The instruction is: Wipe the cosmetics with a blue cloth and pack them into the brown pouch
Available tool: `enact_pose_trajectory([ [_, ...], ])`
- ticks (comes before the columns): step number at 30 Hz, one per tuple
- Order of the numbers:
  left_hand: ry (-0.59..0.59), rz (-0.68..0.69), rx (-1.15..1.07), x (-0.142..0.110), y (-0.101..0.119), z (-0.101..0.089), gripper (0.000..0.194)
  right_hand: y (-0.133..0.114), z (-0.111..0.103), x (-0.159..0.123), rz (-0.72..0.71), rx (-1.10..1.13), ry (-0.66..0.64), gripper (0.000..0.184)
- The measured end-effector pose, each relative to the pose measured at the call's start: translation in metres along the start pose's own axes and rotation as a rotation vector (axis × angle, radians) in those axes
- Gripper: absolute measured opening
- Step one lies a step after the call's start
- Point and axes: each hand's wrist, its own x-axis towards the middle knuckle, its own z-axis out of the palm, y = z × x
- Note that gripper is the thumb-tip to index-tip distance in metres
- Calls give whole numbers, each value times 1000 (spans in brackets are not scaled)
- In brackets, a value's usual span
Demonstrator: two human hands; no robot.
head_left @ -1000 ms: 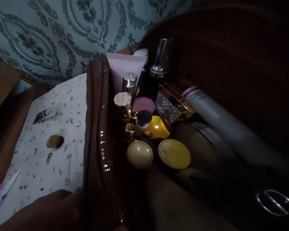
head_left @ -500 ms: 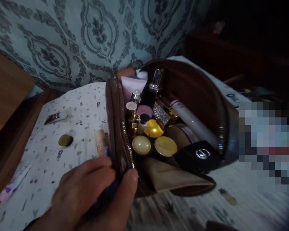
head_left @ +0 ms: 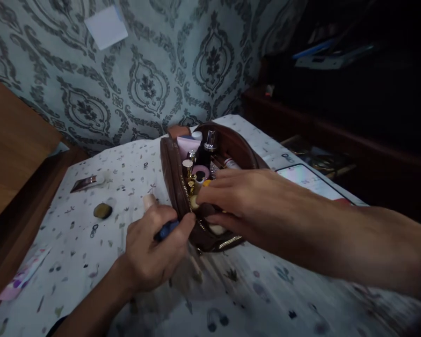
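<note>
Between the left hand [head_left: 154, 248] and the right hand [head_left: 236, 193] is a brown bag [head_left: 169, 166] with a brassy zip [head_left: 186, 194]; beyond the right hand show a pale pink tube [head_left: 187, 144] and a silver cap [head_left: 211, 138]. The left hand's item [head_left: 166, 230] is dark blue. Under both hands lies white cloth [head_left: 101, 252] with small scattered motifs; past them, pale blue-grey wallpaper [head_left: 182, 47] carries dark grey damask.
</note>
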Motion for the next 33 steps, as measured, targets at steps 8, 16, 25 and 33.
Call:
enact_pose_trajectory([
  [8,26,0,-14,-2,0,1,26,-13,-9,39,103,-135,-246,5],
  [16,33,24,-5,0,1,1,26,2,-9,38,38,33,-248,5],
  [25,19,24,-8,0,2,3,28,2,-5,44,-12,165,-246,21],
  [33,16,17,-25,2,3,4,28,2,-3,40,54,91,-242,15],
])
